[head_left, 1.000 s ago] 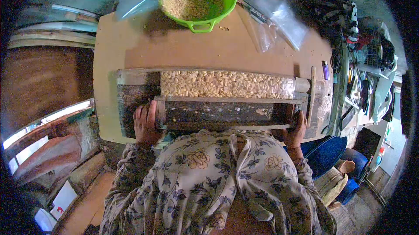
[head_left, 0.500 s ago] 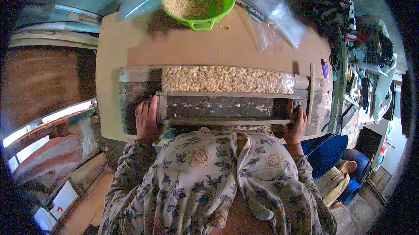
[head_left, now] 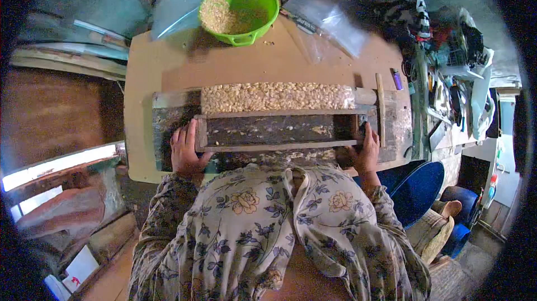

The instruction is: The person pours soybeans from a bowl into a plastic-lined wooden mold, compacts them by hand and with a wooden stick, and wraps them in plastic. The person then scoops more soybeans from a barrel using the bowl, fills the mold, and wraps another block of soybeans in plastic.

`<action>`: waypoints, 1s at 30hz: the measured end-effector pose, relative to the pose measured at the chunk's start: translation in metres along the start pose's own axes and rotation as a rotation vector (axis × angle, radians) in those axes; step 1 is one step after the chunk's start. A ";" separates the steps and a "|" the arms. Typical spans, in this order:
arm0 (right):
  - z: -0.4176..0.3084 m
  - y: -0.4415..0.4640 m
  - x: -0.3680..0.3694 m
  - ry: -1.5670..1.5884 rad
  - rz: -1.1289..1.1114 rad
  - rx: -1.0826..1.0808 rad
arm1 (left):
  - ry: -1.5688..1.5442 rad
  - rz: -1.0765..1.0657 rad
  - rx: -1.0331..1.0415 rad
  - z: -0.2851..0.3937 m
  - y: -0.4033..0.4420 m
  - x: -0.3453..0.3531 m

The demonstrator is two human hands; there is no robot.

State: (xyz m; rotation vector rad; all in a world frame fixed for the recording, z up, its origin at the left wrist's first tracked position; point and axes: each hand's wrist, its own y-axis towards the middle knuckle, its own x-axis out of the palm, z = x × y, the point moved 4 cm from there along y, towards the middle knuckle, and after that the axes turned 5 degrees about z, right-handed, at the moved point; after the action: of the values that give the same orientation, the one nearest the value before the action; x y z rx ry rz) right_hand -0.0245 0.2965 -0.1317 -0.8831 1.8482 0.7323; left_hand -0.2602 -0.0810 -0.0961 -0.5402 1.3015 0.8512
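Observation:
A long, narrow wooden frame (head_left: 279, 147) lies near the table's front edge. My left hand (head_left: 187, 147) grips its left end, fingers on the outer side and thumb below. My right hand (head_left: 367, 150) holds its right end in the same way. Dark, stained board shows through the frame. Directly behind the frame's far side lies a long clear-wrapped slab of pale nuts or seeds (head_left: 277, 97). A short pale cylinder (head_left: 366, 96) sits at the slab's right end, and a thin wooden stick (head_left: 381, 110) lies beside it.
At the back of the table (head_left: 142, 66) stands a green bowl (head_left: 260, 13) partly filled with pale pieces. Clear plastic bags (head_left: 335, 27) lie right of it. A purple lighter (head_left: 397, 79) rests at the right. Tools and clutter line the right side; a blue chair (head_left: 419, 192) stands below.
The view has shifted, so the bowl and slab appear farther left. The frame appears slightly nearer my body relative to the slab. Both hands keep hold of its ends.

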 end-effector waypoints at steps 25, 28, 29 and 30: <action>-0.040 0.285 0.146 1.249 -0.671 -0.910 | -0.163 0.272 -0.041 -0.014 -0.018 -0.004; -0.063 0.296 0.089 0.457 -0.374 -0.776 | -0.148 0.288 -0.052 -0.015 -0.018 -0.002; -0.070 0.300 0.071 0.203 -0.262 -0.713 | -0.136 0.293 -0.050 -0.016 -0.019 -0.003; -0.070 0.303 0.061 -0.050 -0.150 -0.637 | -0.137 0.296 -0.048 -0.016 -0.020 -0.003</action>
State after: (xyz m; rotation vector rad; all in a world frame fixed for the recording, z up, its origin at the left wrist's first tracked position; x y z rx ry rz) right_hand -0.3253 0.3968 -0.1259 -1.3714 1.4926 1.2640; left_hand -0.2540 -0.1057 -0.0987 -0.3238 1.2548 1.1469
